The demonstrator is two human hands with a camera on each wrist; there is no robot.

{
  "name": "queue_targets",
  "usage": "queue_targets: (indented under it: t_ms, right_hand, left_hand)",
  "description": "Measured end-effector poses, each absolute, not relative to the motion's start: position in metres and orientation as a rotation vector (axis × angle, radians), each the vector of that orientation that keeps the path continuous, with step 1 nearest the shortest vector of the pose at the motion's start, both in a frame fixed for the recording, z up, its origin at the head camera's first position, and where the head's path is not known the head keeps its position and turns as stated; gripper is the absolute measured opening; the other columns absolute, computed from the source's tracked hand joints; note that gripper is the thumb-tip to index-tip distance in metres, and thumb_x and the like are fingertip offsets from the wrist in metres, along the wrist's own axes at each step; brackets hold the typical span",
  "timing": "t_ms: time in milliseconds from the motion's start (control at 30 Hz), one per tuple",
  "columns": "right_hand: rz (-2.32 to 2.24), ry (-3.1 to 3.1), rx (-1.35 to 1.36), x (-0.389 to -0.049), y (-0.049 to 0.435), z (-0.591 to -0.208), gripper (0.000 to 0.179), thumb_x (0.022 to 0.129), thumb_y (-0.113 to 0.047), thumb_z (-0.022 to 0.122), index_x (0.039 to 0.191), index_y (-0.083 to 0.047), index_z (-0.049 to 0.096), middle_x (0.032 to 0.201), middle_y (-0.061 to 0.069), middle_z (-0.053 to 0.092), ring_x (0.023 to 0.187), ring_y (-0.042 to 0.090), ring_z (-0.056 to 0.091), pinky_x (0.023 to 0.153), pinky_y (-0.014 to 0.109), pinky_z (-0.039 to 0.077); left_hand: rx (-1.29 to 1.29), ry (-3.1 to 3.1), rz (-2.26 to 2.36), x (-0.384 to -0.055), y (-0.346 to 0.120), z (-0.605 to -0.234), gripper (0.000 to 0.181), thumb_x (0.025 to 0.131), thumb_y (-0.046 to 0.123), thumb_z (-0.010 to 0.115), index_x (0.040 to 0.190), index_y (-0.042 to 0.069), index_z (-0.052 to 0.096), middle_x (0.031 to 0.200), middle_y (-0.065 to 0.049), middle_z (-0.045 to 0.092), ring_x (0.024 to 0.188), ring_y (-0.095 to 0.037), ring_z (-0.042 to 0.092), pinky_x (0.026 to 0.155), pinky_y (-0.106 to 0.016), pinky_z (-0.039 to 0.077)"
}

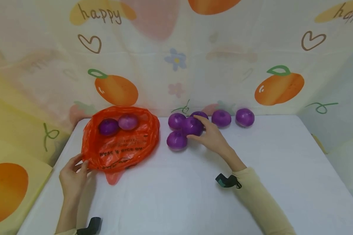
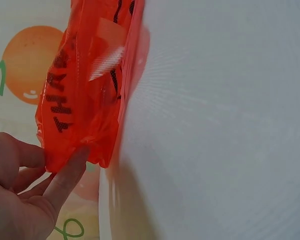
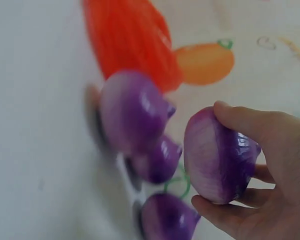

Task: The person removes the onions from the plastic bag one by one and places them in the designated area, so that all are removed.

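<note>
My right hand [image 1: 214, 136] grips a purple onion [image 1: 192, 126] between thumb and fingers. In the right wrist view, that onion [image 3: 217, 160] is raised off the table, pale on one side and glossy purple on the other. On the left, a red plastic bag [image 1: 123, 163] lies with its mouth spread wide and printed lettering inside. My left hand [image 1: 73, 178] pinches the bag's near left edge, as the left wrist view also shows. Two onions, one dark [image 1: 109, 127] and one lighter [image 1: 128, 121], sit inside the bag.
Close around the held onion are a front onion [image 1: 177, 141], a left one [image 1: 176, 121] and a partly hidden one [image 1: 199, 114]. Farther right, two more [image 1: 221, 118] stand along the back of the white table [image 1: 170, 195]. A patterned cloth [image 1: 223, 81] hangs behind.
</note>
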State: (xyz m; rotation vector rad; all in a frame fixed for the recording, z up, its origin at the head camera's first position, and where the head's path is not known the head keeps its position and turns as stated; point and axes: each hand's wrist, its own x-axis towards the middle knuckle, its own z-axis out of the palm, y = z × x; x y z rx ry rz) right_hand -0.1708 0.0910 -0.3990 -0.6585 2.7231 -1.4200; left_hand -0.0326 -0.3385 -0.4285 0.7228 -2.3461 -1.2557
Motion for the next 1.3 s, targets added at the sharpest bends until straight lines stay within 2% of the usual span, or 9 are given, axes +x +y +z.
queue_targets:
  t_ms: [200,433,633,933,1067,1167,1300]
  right_hand:
    - [-1.269,2.784,-0.592,-0.172,0.114,-0.412,0.079,0.081,-0.033,0.08,0.145,-0.004,0.043,0.145,0.019,0.046,0.132,0.034,0.046,0.107,0.048,0.041]
    - [-1.176,2.772,-0.571,-0.169,0.122,-0.428,0.081,0.082,-0.037,0.079,0.145,-0.001,0.042,0.145,0.022,0.046,0.134,0.036,0.044,0.109,0.05,0.037]
    - [-1.173,2.737,-0.624,-0.166,0.121,-0.434,0.081,0.082,-0.036,0.079,0.145,-0.001,0.042,0.145,0.021,0.046,0.134,0.036,0.043,0.11,0.051,0.036]
    - [-1.091,2.714,-0.679,-0.166,0.126,-0.433,0.084,0.086,-0.038,0.074,0.149,0.0,0.034,0.15,0.02,0.039,0.138,0.035,0.037,0.113,0.05,0.032]
    - [-1.052,2.722,-0.736,-0.171,0.126,-0.424,0.088,0.088,-0.043,0.071,0.151,0.001,0.029,0.153,0.021,0.034,0.142,0.035,0.032,0.116,0.048,0.028]
    - [-1.06,2.742,-0.732,-0.171,0.122,-0.415,0.086,0.089,-0.044,0.069,0.151,0.0,0.028,0.154,0.021,0.033,0.142,0.036,0.03,0.116,0.049,0.027]
    - [-1.127,2.766,-0.751,-0.171,0.11,-0.404,0.079,0.091,-0.038,0.069,0.15,0.0,0.033,0.154,0.02,0.034,0.142,0.035,0.032,0.116,0.048,0.026]
  left_hand:
    - [0.779,-2.38,-1.274,-0.034,-0.338,-0.427,0.038,0.099,0.014,0.052,0.136,0.004,0.057,0.133,-0.019,0.057,0.077,0.013,0.052,0.061,-0.004,0.048]
    - [0.746,-2.348,-1.314,-0.036,-0.336,-0.426,0.036,0.099,0.01,0.051,0.132,-0.001,0.058,0.13,-0.024,0.057,0.069,0.016,0.054,0.059,-0.009,0.051]
    - [0.718,-2.353,-1.287,-0.037,-0.336,-0.427,0.035,0.098,0.008,0.051,0.13,-0.003,0.06,0.127,-0.025,0.059,0.067,0.018,0.053,0.058,-0.007,0.05]
    - [0.723,-2.345,-1.277,-0.04,-0.335,-0.429,0.034,0.096,0.008,0.052,0.126,-0.006,0.062,0.1,-0.027,0.068,0.055,0.013,0.057,0.053,-0.009,0.049]
    - [0.755,-2.334,-1.306,-0.039,-0.335,-0.428,0.038,0.098,0.01,0.05,0.133,-0.004,0.057,0.111,-0.032,0.064,0.055,0.013,0.057,0.054,-0.009,0.05]
    - [0.755,-2.328,-1.33,-0.038,-0.334,-0.427,0.041,0.099,0.01,0.049,0.137,-0.002,0.054,0.123,-0.031,0.06,0.059,0.016,0.055,0.056,-0.008,0.049]
    - [0.754,-2.329,-1.329,-0.038,-0.333,-0.428,0.043,0.098,0.009,0.049,0.14,0.002,0.052,0.128,-0.024,0.058,0.066,0.015,0.052,0.057,-0.007,0.049]
